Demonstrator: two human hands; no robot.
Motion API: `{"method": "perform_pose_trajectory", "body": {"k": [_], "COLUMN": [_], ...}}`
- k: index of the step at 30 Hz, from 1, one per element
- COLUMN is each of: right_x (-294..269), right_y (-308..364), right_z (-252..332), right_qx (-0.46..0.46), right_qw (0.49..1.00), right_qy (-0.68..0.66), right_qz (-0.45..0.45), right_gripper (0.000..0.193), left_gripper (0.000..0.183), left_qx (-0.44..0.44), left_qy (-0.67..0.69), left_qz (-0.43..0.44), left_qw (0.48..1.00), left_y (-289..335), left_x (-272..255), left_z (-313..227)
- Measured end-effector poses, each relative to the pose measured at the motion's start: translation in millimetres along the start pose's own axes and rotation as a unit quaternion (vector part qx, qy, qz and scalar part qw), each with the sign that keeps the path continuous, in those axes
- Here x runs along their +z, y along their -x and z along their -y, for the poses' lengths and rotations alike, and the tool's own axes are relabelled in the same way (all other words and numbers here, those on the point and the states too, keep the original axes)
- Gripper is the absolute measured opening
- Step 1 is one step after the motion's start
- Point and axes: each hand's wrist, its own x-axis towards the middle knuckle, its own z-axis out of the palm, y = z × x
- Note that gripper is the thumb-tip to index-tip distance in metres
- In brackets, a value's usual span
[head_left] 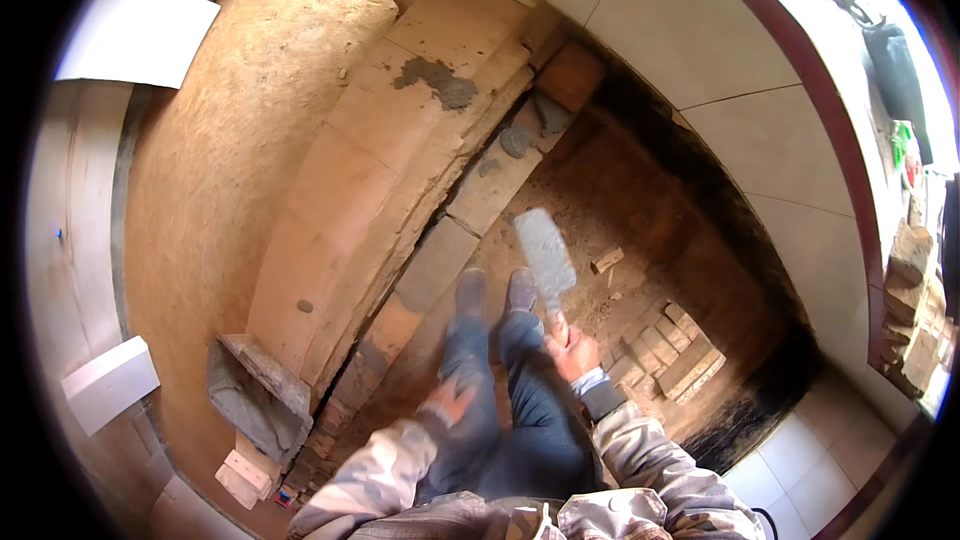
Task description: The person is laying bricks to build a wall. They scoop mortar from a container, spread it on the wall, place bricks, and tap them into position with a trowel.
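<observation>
My right hand (pixel 573 352) is closed round the handle of a trowel (pixel 546 248). Its broad, long blade is coated in grey mortar and points away from me, just right of my shoes. In front of my left thigh hangs my left hand (pixel 452 401), somewhat blurred, its fingers loosely apart and nothing seen in them. To the left of my feet a low row of bricks (pixel 437 262) runs diagonally along a tiled ledge. Dabs of wet mortar (pixel 516 141) lie on the far end of that row.
The tiled ledge (pixel 340 175) carries a mortar smear (pixel 437 82). At its near end stands a grey mortar-stained container (pixel 262 402). Stacked bricks (pixel 672 352) sit on the dirt floor to my right, with a loose brick piece (pixel 607 260) beyond. A tiled wall (pixel 740 30) curves round the right.
</observation>
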Motion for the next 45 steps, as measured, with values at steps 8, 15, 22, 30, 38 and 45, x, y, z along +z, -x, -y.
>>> {"method": "perform_pose_trajectory", "body": {"k": [8,15,22,30,38,45], "right_x": [17.6,77.4,156.3,188.3,241.0,323.8], "right_y": [90.4,199.0,357.9,366.5,330.3,274.9], "right_z": [53.4,46.4,58.8,118.1,195.9,298.5], "right_qx": [-0.058,-0.054,0.015,-0.189,-0.379,-0.444], "right_qw": [0.987,0.993,0.997,0.960,0.918,0.864], "right_qy": [0.101,0.103,0.064,-0.184,0.108,0.227], "right_qz": [0.107,-0.009,-0.049,0.093,0.051,0.067], "right_gripper": [0.044,0.044,0.042,0.021,0.036,0.036], "left_gripper": [0.072,0.071,0.055,0.032,0.036,0.049], "left_qx": [-0.157,-0.136,0.045,0.030,-0.116,-0.109], "left_qy": [0.039,-0.166,0.127,-0.050,0.183,0.293], "left_qz": [0.020,0.015,-0.092,-0.251,-0.220,-0.273], "left_qw": [0.987,0.977,0.987,0.966,0.951,0.910], "left_y": [72.3,147.5,227.0,280.4,337.9,321.2], "left_x": [20.2,16.3,-5.1,101.2,200.5,133.5], "left_z": [218.1,305.9,452.4,616.1,631.7,646.4]}}
